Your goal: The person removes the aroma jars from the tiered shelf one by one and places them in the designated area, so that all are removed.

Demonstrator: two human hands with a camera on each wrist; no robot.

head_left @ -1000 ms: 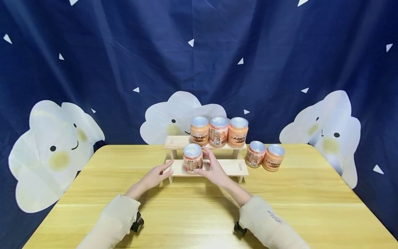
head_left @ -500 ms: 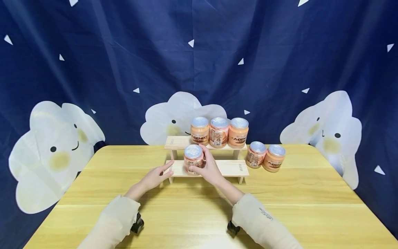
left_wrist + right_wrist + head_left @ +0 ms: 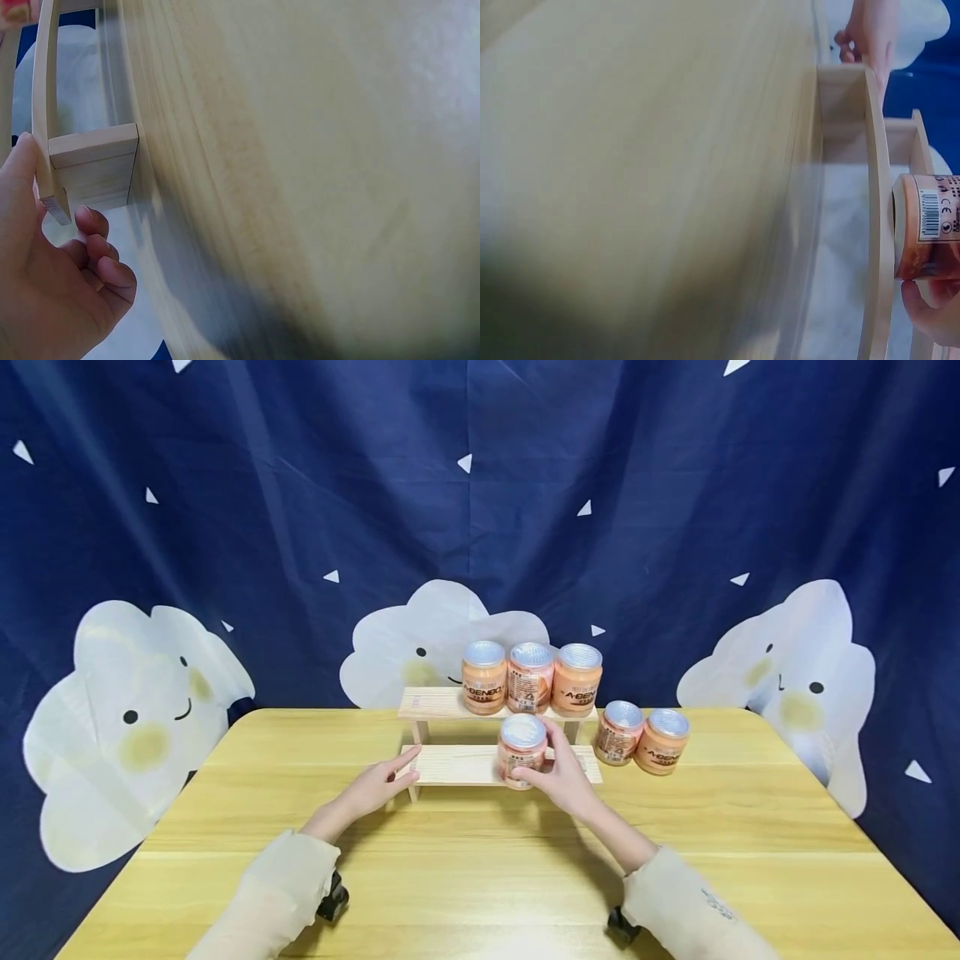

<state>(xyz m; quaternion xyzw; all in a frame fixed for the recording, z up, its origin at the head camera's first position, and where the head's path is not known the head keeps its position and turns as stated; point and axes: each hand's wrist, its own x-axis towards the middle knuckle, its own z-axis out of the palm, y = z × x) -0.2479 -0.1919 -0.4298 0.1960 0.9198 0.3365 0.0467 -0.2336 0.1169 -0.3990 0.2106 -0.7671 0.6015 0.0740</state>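
Observation:
A two-step wooden stand (image 3: pixel 459 765) stands at the back of the table. At the left end of its lower step, my left hand (image 3: pixel 371 790) pinches the board between thumb and index finger, and its other fingers (image 3: pixel 114 271) curl below. My right hand (image 3: pixel 567 783) grips an orange jar (image 3: pixel 522 752) with a silvery lid, thumb in front and fingers round its right side. The jar is upright at the right half of the lower step. In the right wrist view its base sits right at the board's surface, and its label (image 3: pixel 934 214) shows a barcode.
Three similar jars (image 3: pixel 530 681) stand in a row on the upper step. Two more jars, a left one (image 3: pixel 618 735) and a right one (image 3: pixel 662 743), stand on the table (image 3: pixel 480 860) to the right of the stand. A dark blue curtain (image 3: pixel 645 468) with clouds hangs behind.
My right hand has closed round the jar at the lower step's left half and moved it right along the step. My left hand has stayed at the stand's left end.

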